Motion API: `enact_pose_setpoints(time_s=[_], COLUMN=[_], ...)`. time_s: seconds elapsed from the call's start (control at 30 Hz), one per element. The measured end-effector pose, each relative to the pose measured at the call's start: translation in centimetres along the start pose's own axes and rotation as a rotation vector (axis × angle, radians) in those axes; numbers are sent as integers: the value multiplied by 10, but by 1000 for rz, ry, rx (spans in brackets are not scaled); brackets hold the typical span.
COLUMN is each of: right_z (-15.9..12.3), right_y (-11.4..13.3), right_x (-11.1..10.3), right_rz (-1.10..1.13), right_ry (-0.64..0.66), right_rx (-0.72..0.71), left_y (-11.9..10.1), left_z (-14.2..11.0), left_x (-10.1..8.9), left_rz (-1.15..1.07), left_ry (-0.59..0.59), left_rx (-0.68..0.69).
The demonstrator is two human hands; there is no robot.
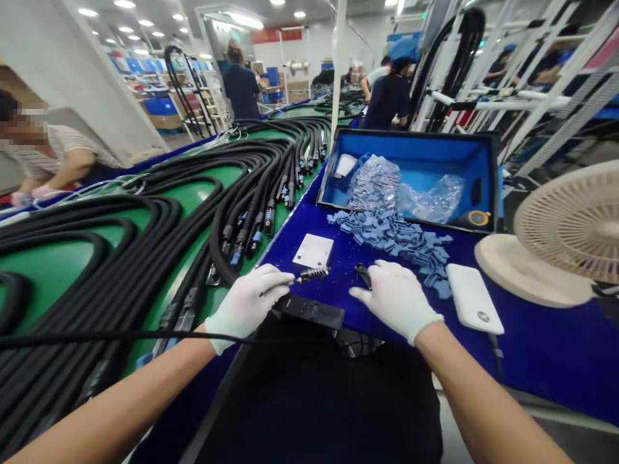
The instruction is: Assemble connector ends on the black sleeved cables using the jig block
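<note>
My left hand (251, 295), in a white glove, pinches a black cable just behind its black and silver connector (312, 275), which points right. The cable runs back under my wrist toward the left. Just beyond the connector lies a white block (313, 251) with small dark holes. My right hand (394, 296), also gloved, is closed around a small black hand tool (362, 275); my fingers cover most of it, so its kind is unclear. Below the connector, at the table's near edge, is a long black box (313, 312). Light-blue plastic clips (396, 238) lie heaped behind my right hand.
A blue bin (425, 151) with clear plastic bags stands behind the clips. Right of my hand are a white power bank (474, 298) and a beige fan (575, 225). Thick black cables (193, 193) cover the green conveyor at left. Another person (53, 148) sits beyond it.
</note>
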State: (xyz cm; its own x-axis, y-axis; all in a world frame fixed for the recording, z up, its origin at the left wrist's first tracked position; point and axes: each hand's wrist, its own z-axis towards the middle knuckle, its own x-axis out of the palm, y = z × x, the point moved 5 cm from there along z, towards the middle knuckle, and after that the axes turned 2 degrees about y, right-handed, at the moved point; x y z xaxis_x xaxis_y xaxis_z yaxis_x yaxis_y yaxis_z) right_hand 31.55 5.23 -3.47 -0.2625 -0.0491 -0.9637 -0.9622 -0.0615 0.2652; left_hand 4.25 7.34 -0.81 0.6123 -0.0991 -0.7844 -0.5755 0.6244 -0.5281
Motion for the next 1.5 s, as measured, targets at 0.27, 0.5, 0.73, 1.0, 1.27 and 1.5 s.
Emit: enact_pose_setpoints(time_s=[0.27,0.5,0.73,1.0,1.27,1.5], right_z=[-4,-8,-9,-9,-10,2], right_y=[-20,40,58,59,53,48], right_x=[15,-7,-14,-4,4,11], right_rz=[77,731,913,653,613,594], right_ry=[-99,-95,-186,-172,-101,-11], right_rx=[7,-519,-691,-677,-485,-411], left_y=[-8,-25,-35,-32,-59,-46], left_z=[24,39,42,39,80,82], left_x=[-2,-7,-7,1,5,6], left_rz=[-350,-371,-290,-302,-128,-187], left_ry=[25,37,21,62,21,99], left_rx=[-526,-467,-430,-411,-228,-302])
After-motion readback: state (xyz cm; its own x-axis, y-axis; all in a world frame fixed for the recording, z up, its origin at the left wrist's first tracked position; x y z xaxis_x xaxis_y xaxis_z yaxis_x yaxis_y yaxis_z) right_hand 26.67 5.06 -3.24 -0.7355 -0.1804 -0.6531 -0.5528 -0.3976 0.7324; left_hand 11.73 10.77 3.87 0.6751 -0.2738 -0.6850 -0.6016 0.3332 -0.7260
